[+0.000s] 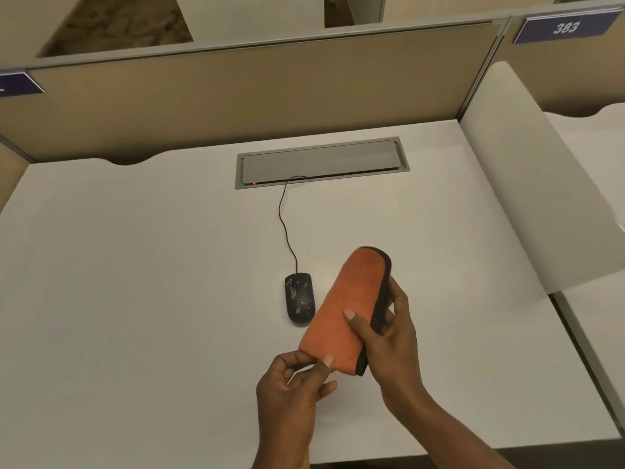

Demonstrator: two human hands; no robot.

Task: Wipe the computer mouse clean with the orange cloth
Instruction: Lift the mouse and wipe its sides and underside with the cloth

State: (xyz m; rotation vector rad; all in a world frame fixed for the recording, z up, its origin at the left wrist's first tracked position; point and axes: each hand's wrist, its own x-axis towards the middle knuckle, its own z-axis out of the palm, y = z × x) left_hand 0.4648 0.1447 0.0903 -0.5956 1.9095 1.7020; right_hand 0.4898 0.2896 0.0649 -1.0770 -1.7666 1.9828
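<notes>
A black wired computer mouse (pixel 299 297) with orange smudges on its back lies on the white desk (pixel 135 299), its cable (pixel 285 218) running back to a grey hatch. Just right of it, above the desk, hangs a folded orange cloth (pixel 345 309) with a dark underside. My right hand (pixel 389 336) grips the cloth along its right edge, thumb on top. My left hand (pixel 294 390) pinches the cloth's near lower corner between thumb and fingers. The cloth is close to the mouse; I cannot tell whether they touch.
A grey cable hatch (pixel 321 162) with a small red light is set into the desk's far side. Tan partition walls (pixel 236 99) close the back, a white divider (pixel 527 184) the right. A blue sign (pixel 564 28) reads 383.
</notes>
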